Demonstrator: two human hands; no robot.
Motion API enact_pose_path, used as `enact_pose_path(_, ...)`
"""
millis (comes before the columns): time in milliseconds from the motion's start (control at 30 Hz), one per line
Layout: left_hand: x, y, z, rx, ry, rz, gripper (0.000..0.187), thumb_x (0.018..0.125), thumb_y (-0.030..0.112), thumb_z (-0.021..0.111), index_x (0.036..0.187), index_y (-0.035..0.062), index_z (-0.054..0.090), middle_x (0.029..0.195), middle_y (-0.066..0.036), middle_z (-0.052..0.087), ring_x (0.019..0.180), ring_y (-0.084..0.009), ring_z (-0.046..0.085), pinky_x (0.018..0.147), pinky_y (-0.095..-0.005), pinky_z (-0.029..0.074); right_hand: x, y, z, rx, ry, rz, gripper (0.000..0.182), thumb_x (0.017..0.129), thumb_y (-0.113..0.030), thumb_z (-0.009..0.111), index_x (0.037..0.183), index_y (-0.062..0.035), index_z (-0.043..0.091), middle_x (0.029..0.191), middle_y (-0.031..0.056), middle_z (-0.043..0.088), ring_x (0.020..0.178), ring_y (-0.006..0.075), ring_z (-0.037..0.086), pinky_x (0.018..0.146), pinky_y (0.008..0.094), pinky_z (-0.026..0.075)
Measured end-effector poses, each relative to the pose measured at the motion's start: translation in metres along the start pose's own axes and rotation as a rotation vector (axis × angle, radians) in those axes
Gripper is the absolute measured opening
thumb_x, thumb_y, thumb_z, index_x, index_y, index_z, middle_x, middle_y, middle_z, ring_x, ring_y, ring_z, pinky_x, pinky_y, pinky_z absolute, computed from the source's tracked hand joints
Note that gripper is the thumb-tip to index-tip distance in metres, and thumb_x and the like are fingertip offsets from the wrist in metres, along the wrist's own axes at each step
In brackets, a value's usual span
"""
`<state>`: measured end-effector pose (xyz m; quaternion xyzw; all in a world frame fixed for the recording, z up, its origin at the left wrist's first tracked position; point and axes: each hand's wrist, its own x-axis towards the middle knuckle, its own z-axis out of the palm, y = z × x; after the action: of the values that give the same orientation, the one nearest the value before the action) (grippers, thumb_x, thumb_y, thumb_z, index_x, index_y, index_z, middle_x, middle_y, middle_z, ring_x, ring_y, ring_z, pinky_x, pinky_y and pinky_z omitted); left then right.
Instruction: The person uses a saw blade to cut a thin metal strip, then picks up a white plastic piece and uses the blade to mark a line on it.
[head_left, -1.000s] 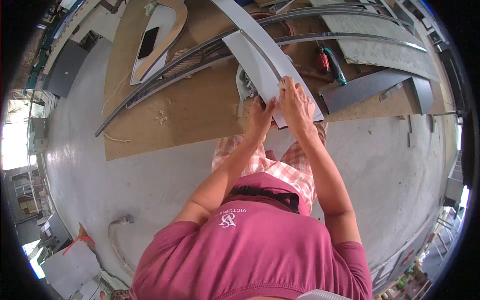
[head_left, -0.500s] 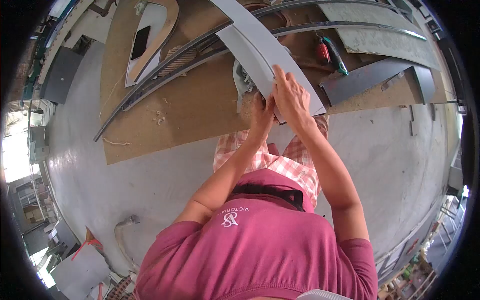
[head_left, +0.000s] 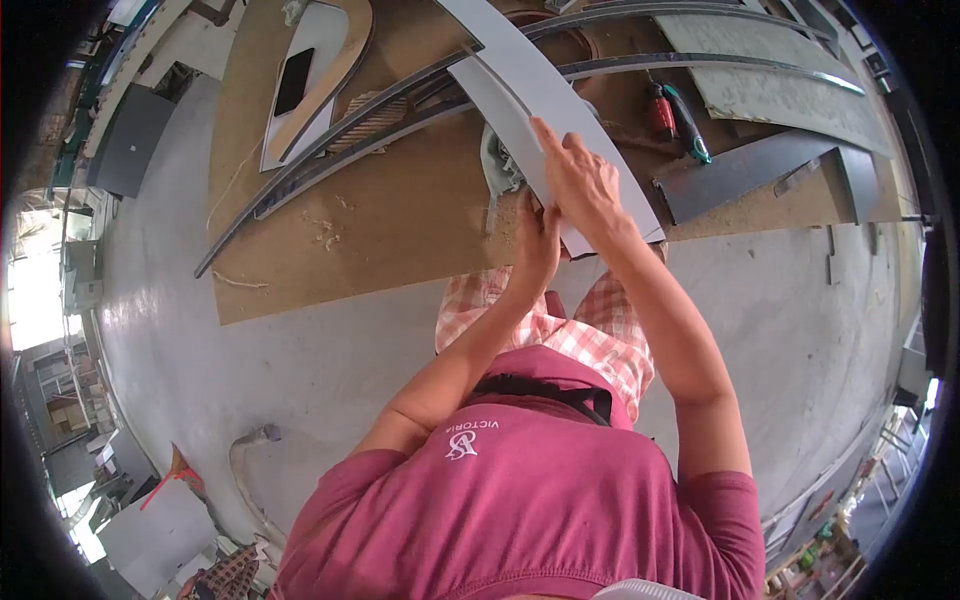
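A long white panel (head_left: 575,105) slants across the workbench toward me, with a narrower white strip (head_left: 492,98) lying along its left side. My left hand (head_left: 538,240) is at the near end of the strip, thumb and fingers closed about its left edge; the fingertips are partly hidden. Flat against the white pieces lies my right hand (head_left: 585,185), its index finger stretched out along the seam between them and the other fingers bent. Just left of the strip is a grey-green object (head_left: 498,165), partly covered by it.
Dark curved metal strips (head_left: 335,150) run over the brown workbench (head_left: 400,210). Right of the panel lie a red-handled tool (head_left: 662,115), a green-handled tool (head_left: 688,125) and a dark grey angled piece (head_left: 735,175). A phone (head_left: 293,80) rests at the upper left.
My right index finger has moved a little farther up the seam, away from me. My left hand stays at the strip's edge. The whole view has shifted slightly.
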<state>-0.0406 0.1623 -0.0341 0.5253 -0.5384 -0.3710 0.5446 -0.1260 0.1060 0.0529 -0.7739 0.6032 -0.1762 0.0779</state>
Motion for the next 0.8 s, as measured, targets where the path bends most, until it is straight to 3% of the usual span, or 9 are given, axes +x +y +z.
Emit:
enact_pose_path(133, 0.003, 0.028, -0.012, -0.073, -0.053, -0.231, 0.058, 0.093, 0.012, 0.046, 0.141, 0.0021, 0.016, 0.109, -0.017, 0.054, 0.084, -0.0193, 0.060, 0.055, -0.0252, 0.052, -0.017, 0.010, -0.007, -0.026, 0.016, -0.030, 0.056, 0.079, -0.005, 0.051, 0.133, -0.0146, 0.038, 0.089, 0.0154, 0.055, 0.070, 0.0343, 0.062, 0.058, 0.0434, 0.050)
enact_pose_path(233, 0.007, 0.029, -0.010, -0.183, -0.035, -0.190, 0.064, 0.092, 0.009, 0.046, 0.143, -0.0005, 0.008, 0.109, -0.018, 0.054, 0.086, -0.0181, 0.058, 0.061, -0.0240, 0.049, -0.036, 0.010, -0.016, 0.024, -0.090, 0.075, 0.057, 0.079, -0.005, 0.051, 0.134, -0.0152, 0.037, 0.089, 0.0152, 0.055, 0.069, 0.0344, 0.062, 0.058, 0.0425, 0.050)
enact_pose_path(333, 0.010, 0.025, -0.010, 0.053, -0.043, -0.040, 0.064, 0.093, 0.008, 0.046, 0.143, -0.0002, 0.007, 0.114, -0.020, 0.052, 0.092, -0.0194, 0.057, 0.066, -0.0238, 0.048, -0.019, 0.005, -0.009, 0.017, -0.039, 0.046, 0.058, 0.081, -0.005, 0.050, 0.136, -0.0159, 0.035, 0.090, 0.0160, 0.056, 0.069, 0.0345, 0.062, 0.058, 0.0422, 0.051)
enact_pose_path(400, 0.009, 0.026, -0.014, -0.114, -0.136, -0.218, 0.064, 0.093, 0.010, 0.045, 0.143, 0.0009, 0.006, 0.124, -0.024, 0.047, 0.103, -0.0236, 0.054, 0.077, -0.0288, 0.048, -0.004, 0.001, -0.004, -0.023, -0.043, 0.043, 0.058, 0.081, -0.006, 0.050, 0.136, -0.0162, 0.035, 0.091, 0.0168, 0.056, 0.071, 0.0352, 0.063, 0.058, 0.0419, 0.051)
enact_pose_path(533, 0.011, 0.028, -0.013, -0.105, -0.108, -0.174, 0.064, 0.093, 0.010, 0.045, 0.144, 0.0018, 0.006, 0.128, -0.024, 0.043, 0.109, -0.0254, 0.051, 0.081, -0.0300, 0.047, -0.026, 0.003, -0.014, -0.030, -0.090, 0.071, 0.058, 0.081, -0.005, 0.049, 0.137, -0.0162, 0.035, 0.092, 0.0175, 0.056, 0.072, 0.0357, 0.063, 0.061, 0.0421, 0.051)
enact_pose_path(633, 0.007, 0.025, -0.012, -0.169, -0.128, -0.278, 0.065, 0.093, 0.010, 0.046, 0.144, 0.0018, 0.006, 0.127, -0.024, 0.044, 0.108, -0.0257, 0.051, 0.085, -0.0324, 0.045, -0.039, 0.003, -0.015, 0.004, -0.146, 0.196, 0.060, 0.081, -0.005, 0.050, 0.137, -0.0170, 0.033, 0.091, 0.0176, 0.056, 0.073, 0.0372, 0.063, 0.063, 0.0427, 0.051)
enact_pose_path(733, 0.010, 0.025, -0.011, -0.031, -0.091, -0.130, 0.065, 0.092, 0.009, 0.046, 0.144, 0.0016, 0.006, 0.125, -0.023, 0.046, 0.107, -0.0249, 0.052, 0.081, -0.0298, 0.047, -0.019, 0.006, -0.002, 0.026, -0.073, 0.107, 0.061, 0.080, -0.006, 0.051, 0.138, -0.0177, 0.033, 0.092, 0.0182, 0.056, 0.071, 0.0383, 0.062, 0.062, 0.0448, 0.051)
enact_pose_path(800, 0.011, 0.027, -0.018, -0.102, -0.202, -0.427, 0.066, 0.091, 0.009, 0.047, 0.144, 0.0021, 0.007, 0.124, -0.022, 0.047, 0.106, -0.0247, 0.053, 0.082, -0.0305, 0.047, -0.007, 0.004, 0.004, -0.026, -0.019, 0.049, 0.061, 0.080, -0.006, 0.051, 0.138, -0.0182, 0.033, 0.090, 0.0184, 0.056, 0.070, 0.0389, 0.062, 0.060, 0.0453, 0.051)
